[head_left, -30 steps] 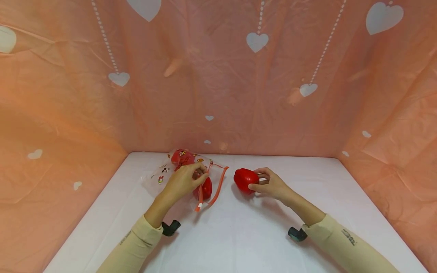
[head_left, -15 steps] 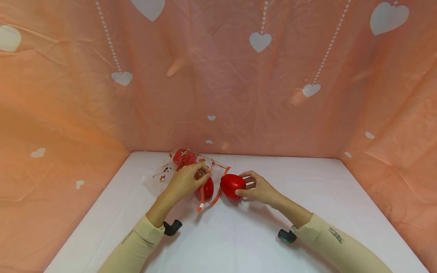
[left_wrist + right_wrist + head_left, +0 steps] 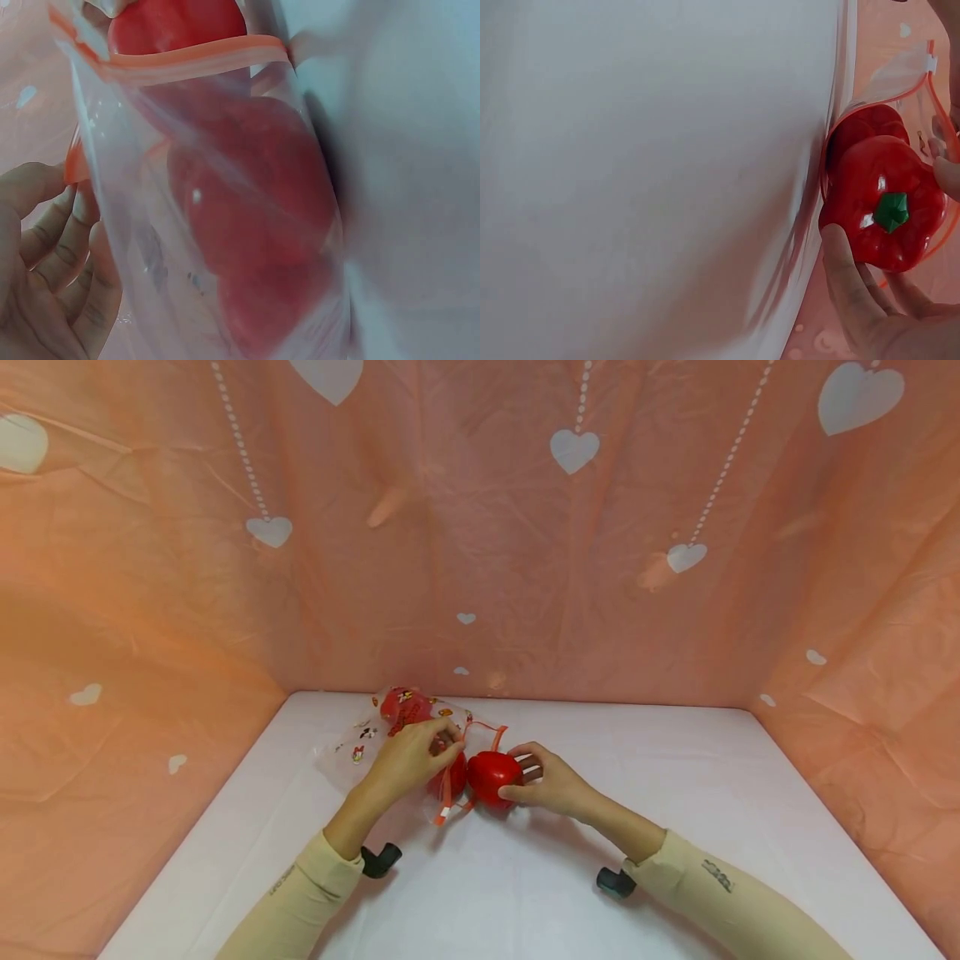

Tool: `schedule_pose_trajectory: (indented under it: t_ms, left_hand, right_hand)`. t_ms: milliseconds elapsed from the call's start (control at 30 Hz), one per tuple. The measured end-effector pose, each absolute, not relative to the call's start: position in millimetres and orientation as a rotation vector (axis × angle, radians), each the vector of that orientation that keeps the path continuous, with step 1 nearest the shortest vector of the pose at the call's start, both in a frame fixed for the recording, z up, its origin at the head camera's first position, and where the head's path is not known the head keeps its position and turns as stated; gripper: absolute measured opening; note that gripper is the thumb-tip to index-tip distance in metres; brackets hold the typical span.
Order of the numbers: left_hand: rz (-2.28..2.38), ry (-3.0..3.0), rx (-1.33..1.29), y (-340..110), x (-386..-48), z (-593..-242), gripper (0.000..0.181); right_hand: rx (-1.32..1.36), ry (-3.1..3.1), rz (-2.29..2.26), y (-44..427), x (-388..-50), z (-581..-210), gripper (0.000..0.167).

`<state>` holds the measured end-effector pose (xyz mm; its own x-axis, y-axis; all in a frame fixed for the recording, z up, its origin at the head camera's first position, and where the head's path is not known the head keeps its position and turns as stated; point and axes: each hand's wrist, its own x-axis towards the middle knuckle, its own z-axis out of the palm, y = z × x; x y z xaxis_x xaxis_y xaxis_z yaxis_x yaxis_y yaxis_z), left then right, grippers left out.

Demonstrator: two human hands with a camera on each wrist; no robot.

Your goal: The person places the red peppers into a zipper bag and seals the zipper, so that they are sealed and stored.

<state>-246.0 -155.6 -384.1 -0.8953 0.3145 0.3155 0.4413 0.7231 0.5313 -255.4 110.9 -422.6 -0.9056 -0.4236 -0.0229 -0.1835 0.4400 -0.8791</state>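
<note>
A clear zip bag (image 3: 336, 765) with an orange seal and cartoon prints lies at the back left of the table. Red bell peppers (image 3: 255, 187) show through its plastic in the left wrist view. My left hand (image 3: 415, 752) pinches the orange edge of the bag mouth, which gapes. In my right hand (image 3: 553, 785) is another red bell pepper (image 3: 877, 169), gripped between thumb and fingers, its green stem facing the right wrist camera. That pepper is at the bag mouth, partly overlapping the orange rim, in front of a pepper (image 3: 866, 124) inside.
A white-covered table (image 3: 510, 893) spreads out under both hands. Peach-orange curtains (image 3: 510, 568) with white hearts hang at the back and both sides. Dark devices (image 3: 382, 860) show at both wrists.
My right hand has carried its bell pepper leftward, from apart from the bag up to the bag mouth. My left hand keeps its pinch on the bag edge, nearly still.
</note>
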Motion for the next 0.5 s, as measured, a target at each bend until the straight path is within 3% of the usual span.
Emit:
schedule_pose_trajectory:
  t_ms: [500]
  left_hand:
    - [-0.897,-2.733,-0.595,-155.0,-247.7,-385.3,0.009]
  right_hand:
    - [-0.57,2.298,-1.543,96.6,-252.6,-428.3,0.064]
